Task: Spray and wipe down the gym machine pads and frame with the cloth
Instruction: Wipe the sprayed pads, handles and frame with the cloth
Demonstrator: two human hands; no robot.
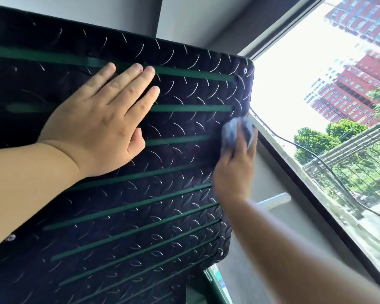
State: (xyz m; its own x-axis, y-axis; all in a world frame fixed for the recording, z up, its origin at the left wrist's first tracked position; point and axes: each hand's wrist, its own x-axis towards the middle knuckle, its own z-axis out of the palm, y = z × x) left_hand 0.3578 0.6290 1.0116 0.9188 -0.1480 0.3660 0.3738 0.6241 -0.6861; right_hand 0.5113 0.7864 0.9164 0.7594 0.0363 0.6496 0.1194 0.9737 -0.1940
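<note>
Left forearm comes in from the lower left, left hand (pixel 101 119) flat on the machine's black plate (pixel 140 216), grip spread, fingers straight and holding nothing. Plate is dark metal with a raised diamond tread pattern, crossed by green stripes (pixel 191 108) that run side to side, corners rounded, a small screw (pixel 245 70) at the top right corner. It fills most of the view and stands tilted. Right hand (pixel 235 170) is blurred, grip bunched round a light blue cloth (pixel 230 132), pressing it on the plate's right edge about halfway up. Shiny metal bar (pixel 276 199) sticks out just beyond the right wrist. Window (pixel 294 84) on the right, with red buildings (pixel 349 95) and trees (pixel 312 141) outside.
</note>
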